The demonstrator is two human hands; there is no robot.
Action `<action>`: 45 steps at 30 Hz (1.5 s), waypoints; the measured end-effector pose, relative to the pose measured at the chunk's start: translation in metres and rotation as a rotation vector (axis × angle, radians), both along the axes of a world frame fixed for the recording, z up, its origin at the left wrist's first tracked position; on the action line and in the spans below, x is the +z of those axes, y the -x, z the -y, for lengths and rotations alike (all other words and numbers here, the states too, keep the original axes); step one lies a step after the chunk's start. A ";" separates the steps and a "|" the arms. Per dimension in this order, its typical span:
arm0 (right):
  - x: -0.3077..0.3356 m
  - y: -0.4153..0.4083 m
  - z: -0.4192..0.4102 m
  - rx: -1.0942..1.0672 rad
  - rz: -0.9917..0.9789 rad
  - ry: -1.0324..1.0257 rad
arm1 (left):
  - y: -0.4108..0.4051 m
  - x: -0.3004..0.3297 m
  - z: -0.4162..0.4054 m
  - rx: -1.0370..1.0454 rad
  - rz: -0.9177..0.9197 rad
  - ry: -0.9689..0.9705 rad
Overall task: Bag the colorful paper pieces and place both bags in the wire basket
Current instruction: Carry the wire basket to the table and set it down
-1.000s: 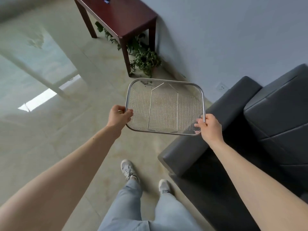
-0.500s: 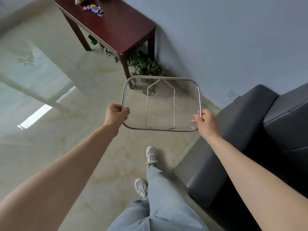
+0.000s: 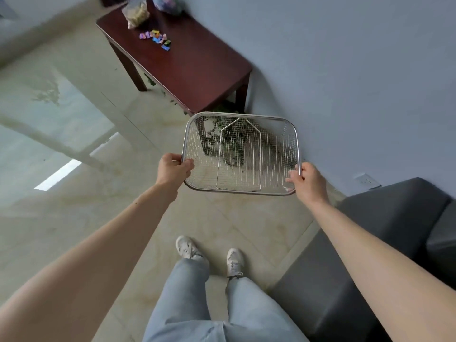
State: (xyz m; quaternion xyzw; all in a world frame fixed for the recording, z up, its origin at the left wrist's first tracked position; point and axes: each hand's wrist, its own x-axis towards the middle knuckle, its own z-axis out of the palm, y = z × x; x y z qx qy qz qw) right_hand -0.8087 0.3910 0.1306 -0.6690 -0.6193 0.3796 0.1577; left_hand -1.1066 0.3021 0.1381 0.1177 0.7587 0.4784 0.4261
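Gripping the basket [image 3: 240,154] by its near corners: left hand [image 3: 172,169] curled round the left rim, right hand [image 3: 307,181] pinching the right rim, thumb on top. Held in the air, roughly level, empty, above the floor and short of the table [image 3: 197,70]. On the table's far end: loose paper pieces [image 3: 155,38], with two bags [image 3: 138,12] behind them, already part-filled by the look. Likely risks: clipping the table's near corner with the far rim, or tilting from so narrow a hold. Both arms stretched well forward, wrists straight, feet [image 3: 188,248] planted apart.
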 end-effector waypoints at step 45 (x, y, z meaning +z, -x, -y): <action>-0.111 0.370 -0.308 -0.395 -0.096 0.123 | 0.384 -0.094 -0.369 -0.319 -0.016 0.259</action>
